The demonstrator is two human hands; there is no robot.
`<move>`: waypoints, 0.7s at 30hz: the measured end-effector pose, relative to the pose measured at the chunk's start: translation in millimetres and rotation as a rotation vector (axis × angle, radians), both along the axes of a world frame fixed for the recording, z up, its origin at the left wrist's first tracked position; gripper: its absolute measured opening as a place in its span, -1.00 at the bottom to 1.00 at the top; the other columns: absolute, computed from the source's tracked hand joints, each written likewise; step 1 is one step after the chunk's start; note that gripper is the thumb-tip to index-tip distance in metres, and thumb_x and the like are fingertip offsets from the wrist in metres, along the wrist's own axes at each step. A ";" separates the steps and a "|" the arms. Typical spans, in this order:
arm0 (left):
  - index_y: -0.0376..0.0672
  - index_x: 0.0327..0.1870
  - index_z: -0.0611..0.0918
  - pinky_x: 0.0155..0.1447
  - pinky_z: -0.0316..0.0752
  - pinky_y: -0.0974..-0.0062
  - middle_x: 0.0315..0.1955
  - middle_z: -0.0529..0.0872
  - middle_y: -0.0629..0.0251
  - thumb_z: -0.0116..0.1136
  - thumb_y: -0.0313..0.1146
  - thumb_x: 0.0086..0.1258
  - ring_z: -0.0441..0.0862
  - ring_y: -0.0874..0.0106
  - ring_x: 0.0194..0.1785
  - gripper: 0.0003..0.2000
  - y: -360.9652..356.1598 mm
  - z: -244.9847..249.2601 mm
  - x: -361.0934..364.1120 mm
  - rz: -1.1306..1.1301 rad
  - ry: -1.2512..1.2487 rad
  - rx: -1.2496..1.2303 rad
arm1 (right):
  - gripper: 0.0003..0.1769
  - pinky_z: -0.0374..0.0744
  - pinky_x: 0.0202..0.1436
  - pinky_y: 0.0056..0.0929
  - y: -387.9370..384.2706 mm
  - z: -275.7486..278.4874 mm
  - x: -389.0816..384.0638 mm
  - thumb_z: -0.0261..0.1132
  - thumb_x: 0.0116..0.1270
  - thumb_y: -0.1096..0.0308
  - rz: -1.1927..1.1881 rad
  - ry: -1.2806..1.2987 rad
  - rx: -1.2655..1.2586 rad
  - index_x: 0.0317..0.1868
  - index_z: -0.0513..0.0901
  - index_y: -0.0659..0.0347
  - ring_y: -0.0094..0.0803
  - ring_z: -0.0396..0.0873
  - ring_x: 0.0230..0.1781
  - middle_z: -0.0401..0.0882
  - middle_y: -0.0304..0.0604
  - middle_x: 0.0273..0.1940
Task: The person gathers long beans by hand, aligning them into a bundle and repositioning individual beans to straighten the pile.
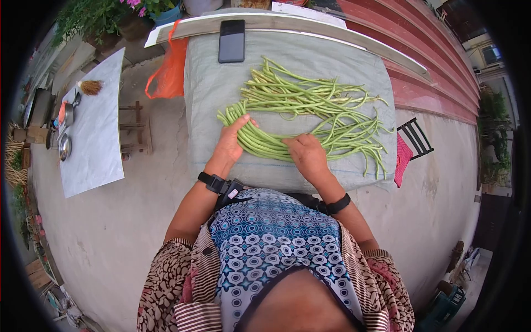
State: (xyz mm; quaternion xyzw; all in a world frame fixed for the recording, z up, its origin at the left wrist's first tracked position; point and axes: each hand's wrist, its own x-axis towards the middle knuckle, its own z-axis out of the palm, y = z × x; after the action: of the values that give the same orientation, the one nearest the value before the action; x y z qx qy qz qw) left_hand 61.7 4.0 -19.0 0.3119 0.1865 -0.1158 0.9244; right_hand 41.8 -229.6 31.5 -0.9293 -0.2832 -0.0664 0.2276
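Head view, long beans point(318, 105) gripped by left hand point(229, 146) and right hand point(307, 156)

The right hand point(307, 156) covers part of the long beans point(310, 110) (its fingertips curl out of sight).
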 end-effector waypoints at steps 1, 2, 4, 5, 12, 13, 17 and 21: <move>-0.22 -0.08 0.58 0.11 0.58 0.30 -0.29 0.67 0.25 0.27 -0.37 0.33 0.65 0.33 -0.09 -0.78 -0.5 0.0 0.7 0.006 -0.001 0.000 | -0.66 0.52 -0.16 -0.25 0.8 7.2 -2.2 0.35 0.10 0.44 0.013 -0.041 0.016 -0.06 0.67 0.08 -0.18 0.51 -0.18 0.58 -0.17 -0.25; -0.21 -0.10 0.59 0.10 0.59 0.30 -0.30 0.67 0.25 0.26 -0.37 0.34 0.65 0.33 -0.11 -0.81 -1.9 0.2 2.5 0.013 -0.004 0.002 | -0.67 0.52 -0.18 -0.25 -0.2 14.8 -3.4 0.37 0.08 0.43 0.028 -0.083 0.031 -0.08 0.67 0.10 -0.18 0.51 -0.18 0.58 -0.18 -0.24; -0.21 -0.12 0.59 0.08 0.60 0.31 -0.31 0.67 0.26 0.26 -0.37 0.34 0.65 0.34 -0.11 -0.82 -5.7 13.4 5.0 0.042 -0.033 -0.021 | -0.69 0.52 -0.17 -0.28 -8.6 27.6 -9.4 0.39 0.10 0.40 0.014 -0.090 0.138 -0.08 0.67 0.12 -0.22 0.52 -0.18 0.59 -0.17 -0.21; -0.20 -0.13 0.59 0.08 0.60 0.31 -0.31 0.67 0.26 0.26 -0.36 0.34 0.65 0.35 -0.12 -0.82 -7.4 20.6 6.6 0.057 -0.046 -0.032 | -0.69 0.52 -0.16 -0.29 -14.0 30.9 -13.9 0.40 0.11 0.38 0.008 -0.093 0.192 -0.09 0.67 0.13 -0.24 0.53 -0.18 0.59 -0.16 -0.19; -0.22 -0.15 0.59 0.21 0.51 0.29 -0.28 0.65 0.27 0.26 -0.34 0.33 0.60 0.32 -0.04 -0.81 -26.3 85.9 27.3 -0.039 -0.279 -0.132 | -0.48 0.53 0.06 -0.39 -51.5 19.1 -27.8 0.22 0.41 0.03 0.089 1.262 0.539 0.20 0.52 0.23 -0.36 0.58 -0.03 0.60 -0.08 0.03; -0.22 -0.15 0.59 0.23 0.49 0.28 -0.28 0.64 0.27 0.26 -0.33 0.33 0.59 0.31 -0.02 -0.81 -30.2 98.6 30.0 -0.073 -0.328 -0.130 | -0.39 0.52 0.10 -0.38 -52.3 11.2 -26.8 0.21 0.40 -0.03 0.117 1.352 0.630 0.27 0.44 0.23 -0.34 0.57 -0.01 0.59 -0.06 0.06; -0.15 -0.14 0.55 0.31 0.40 0.22 -0.27 0.60 0.29 0.29 -0.30 0.27 0.56 0.33 -0.03 -0.76 -52.4 148.2 31.0 -0.164 -0.515 -0.097 | 0.03 0.46 0.28 -0.22 -50.7 -14.8 -16.6 0.36 0.19 -0.22 0.193 1.432 1.358 0.48 0.12 0.16 -0.20 0.47 0.21 0.35 0.02 0.32; -0.06 -0.16 0.52 0.32 0.36 0.15 -0.32 0.59 0.36 0.31 -0.29 0.18 0.54 0.39 -0.10 -0.74 -64.8 178.0 26.1 -0.347 -0.714 -0.050 | 0.13 0.34 0.39 0.01 -50.0 -19.2 2.9 0.49 -0.02 -0.26 0.185 1.167 2.023 0.46 0.19 0.11 -0.11 0.28 0.39 0.22 0.03 0.41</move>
State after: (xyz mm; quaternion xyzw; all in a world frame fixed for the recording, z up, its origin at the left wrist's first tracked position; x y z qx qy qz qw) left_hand 87.8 -60.8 159.1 0.3368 -0.2048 -0.1589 0.9052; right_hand 44.6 -279.6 12.4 -0.1901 -0.0206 0.1918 0.9626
